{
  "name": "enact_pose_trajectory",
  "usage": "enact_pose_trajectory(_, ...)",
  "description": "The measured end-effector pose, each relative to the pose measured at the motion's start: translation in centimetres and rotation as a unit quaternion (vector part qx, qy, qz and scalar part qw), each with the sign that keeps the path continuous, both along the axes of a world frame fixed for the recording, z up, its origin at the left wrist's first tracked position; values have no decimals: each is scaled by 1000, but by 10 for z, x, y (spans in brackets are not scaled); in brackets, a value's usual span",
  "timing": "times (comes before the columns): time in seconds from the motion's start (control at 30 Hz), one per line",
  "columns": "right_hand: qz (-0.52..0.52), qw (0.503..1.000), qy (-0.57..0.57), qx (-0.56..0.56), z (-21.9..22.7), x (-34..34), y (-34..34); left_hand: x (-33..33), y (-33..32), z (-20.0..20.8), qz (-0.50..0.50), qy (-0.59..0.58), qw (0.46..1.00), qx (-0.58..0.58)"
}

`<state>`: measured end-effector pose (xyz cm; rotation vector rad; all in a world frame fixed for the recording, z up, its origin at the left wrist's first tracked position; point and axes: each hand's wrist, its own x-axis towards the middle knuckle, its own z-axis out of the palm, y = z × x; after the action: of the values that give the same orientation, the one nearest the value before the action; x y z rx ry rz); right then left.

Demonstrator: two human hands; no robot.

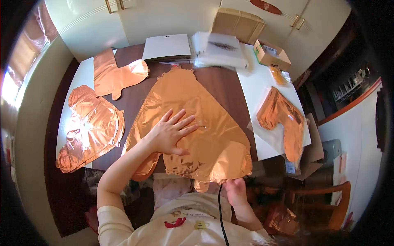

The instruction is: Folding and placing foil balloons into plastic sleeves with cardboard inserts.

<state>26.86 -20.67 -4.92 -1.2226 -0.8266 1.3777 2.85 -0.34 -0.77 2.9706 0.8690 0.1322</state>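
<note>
A large flat copper-coloured foil balloon (pixel 213 147) covers the middle of the table, narrow at the far end and wide at the near end. My left hand (pixel 169 133) lies flat on its centre, fingers spread. At the near right edge my right hand (pixel 236 192) is closed on the balloon's rim; some of its fingers are hidden. Small tabs stick out along the balloon's border, and part of its near edge hangs over the table edge. Another copper foil piece (pixel 146 168) shows from under it, beside my left forearm.
Two flat copper foil balloons (pixel 92 127) (pixel 113 76) lie on the left. A bagged foil balloon (pixel 283 119) rests on white board at the right. Clear plastic bags (pixel 219 49), a white card (pixel 167 47) and cardboard boxes (pixel 238 25) stand at the back. A wooden chair (pixel 342 201) is at lower right.
</note>
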Motion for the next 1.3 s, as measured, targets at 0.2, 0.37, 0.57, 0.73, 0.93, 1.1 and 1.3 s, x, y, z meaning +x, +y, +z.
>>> enact_pose_trajectory(0.2, 69, 938, -275, 202, 20, -38, 25, 0, -1, 3, -4, -20, 1000, 7)
enact_pose_trajectory(0.37, 132, 847, -441, 265, 38, -58, 40, -1, -1, 6, 1, 2, 1000, -24)
enact_pose_trajectory(0.57, 160, 780, -532, 288, 34, -62, 45, -2, 0, 11, -6, 49, 999, -11)
enact_pose_trajectory(0.73, 214, 716, -584, 317, 33, -62, 47, -4, 0, -1, -5, 19, 1000, 22)
enact_pose_trajectory(0.93, 218, 669, -622, 345, 34, -64, 47, -3, 0, 0, -5, 28, 1000, 3)
enact_pose_trajectory(1.1, 216, 682, -608, 345, 35, -63, 48, -4, 3, -8, 4, -15, 1000, -22)
enact_pose_trajectory(1.3, 239, 698, -588, 331, 35, -59, 49, -6, 6, -4, -9, -46, 998, -50)
